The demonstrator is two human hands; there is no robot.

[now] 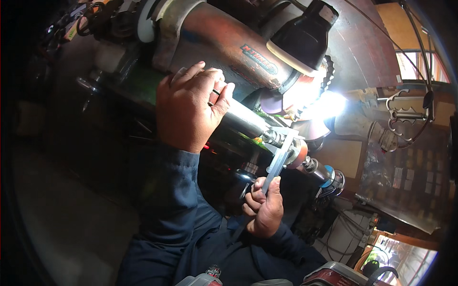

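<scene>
My right hand (265, 208) is closed around the lower end of a metal vernier caliper (278, 164). The caliper slants up and to the right, its jaws at a small stepped metal shaft (273, 137) that lies in line with a silver cylinder (245, 119). Beside the jaws sits a reddish-orange round disc (299, 153). Up and to the left, my left hand (191, 105) is closed at the cylinder's other end, thumb and fingers bent together. A thin dark piece shows between them; what they grip is mostly hidden.
Above my hands runs a large worn red machine housing (229, 40). A black lamp shade (303, 38) hangs beside it, over a bright glare. To the right are a metal holder with a blue ring (328, 176) and a hanging cable (420, 47). Red-labelled containers (334, 275) stand along the lower edge.
</scene>
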